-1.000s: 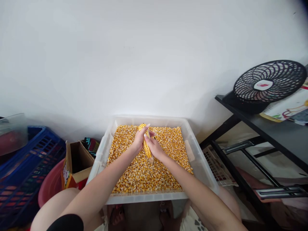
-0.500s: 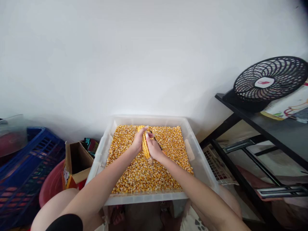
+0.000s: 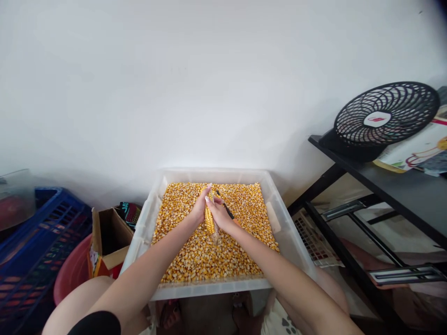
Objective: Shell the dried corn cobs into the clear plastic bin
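A clear plastic bin (image 3: 289,246) in front of me is filled with loose yellow corn kernels (image 3: 195,256). Over its middle I hold a dried corn cob (image 3: 210,224) nearly upright. My left hand (image 3: 200,207) wraps its upper part from the left. My right hand (image 3: 220,215) grips it from the right, fingers over the top. A thin black tool (image 3: 226,207) lies on the kernels just behind my right hand.
A black fan (image 3: 384,118) stands on a black shelf (image 3: 391,179) at the right, beside some papers. At the left are a blue crate (image 3: 31,251), a red basin (image 3: 71,277) and an open cardboard box (image 3: 108,239). A white wall rises behind the bin.
Both hands have closed further over the cob, hiding its top, and the cob sits slightly lower over the kernels. The black tool behind my right hand has come into view.
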`<state>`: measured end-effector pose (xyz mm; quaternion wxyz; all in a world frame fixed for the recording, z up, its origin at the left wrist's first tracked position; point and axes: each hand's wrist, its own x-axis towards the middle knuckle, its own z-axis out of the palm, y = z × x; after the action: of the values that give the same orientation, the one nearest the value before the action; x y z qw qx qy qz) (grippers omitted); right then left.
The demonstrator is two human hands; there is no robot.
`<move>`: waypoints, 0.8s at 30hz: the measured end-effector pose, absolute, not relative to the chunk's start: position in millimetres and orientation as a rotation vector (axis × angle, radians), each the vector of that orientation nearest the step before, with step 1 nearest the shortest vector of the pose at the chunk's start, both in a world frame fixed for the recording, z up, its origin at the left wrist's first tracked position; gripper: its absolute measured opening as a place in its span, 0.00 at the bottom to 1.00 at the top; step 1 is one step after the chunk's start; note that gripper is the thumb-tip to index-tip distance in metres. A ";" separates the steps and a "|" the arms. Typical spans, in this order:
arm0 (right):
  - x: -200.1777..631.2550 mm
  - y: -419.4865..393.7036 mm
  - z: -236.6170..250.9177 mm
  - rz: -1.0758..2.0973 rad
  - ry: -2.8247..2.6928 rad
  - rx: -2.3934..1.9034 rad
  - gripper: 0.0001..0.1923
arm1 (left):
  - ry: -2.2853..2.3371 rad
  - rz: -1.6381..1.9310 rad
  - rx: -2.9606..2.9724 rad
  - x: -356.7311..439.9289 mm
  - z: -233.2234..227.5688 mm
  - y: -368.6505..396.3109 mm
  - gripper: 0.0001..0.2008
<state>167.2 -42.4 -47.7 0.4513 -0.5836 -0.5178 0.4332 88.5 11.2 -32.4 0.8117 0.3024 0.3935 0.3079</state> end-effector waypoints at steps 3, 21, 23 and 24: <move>169.7 -43.0 -51.0 1.041 -1.332 -1.385 0.30 | 0.835 0.603 0.627 86.8 -27.7 8.0 0.25; 177.0 -47.9 -26.1 1.128 -1.376 -1.377 0.30 | 0.708 0.615 0.635 83.6 -25.7 14.7 0.27; 176.4 -47.8 -26.4 1.188 -1.342 -1.392 0.30 | 0.729 0.622 0.671 81.6 -22.9 15.1 0.28; 175.9 -47.7 -26.5 1.197 -1.344 -1.396 0.30 | 0.744 0.649 0.700 80.8 -21.2 15.2 0.28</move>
<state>175.9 -47.7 -26.5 0.4186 -0.5566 -0.5361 0.4771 80.8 15.2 -21.2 0.8225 0.3290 0.3497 0.3049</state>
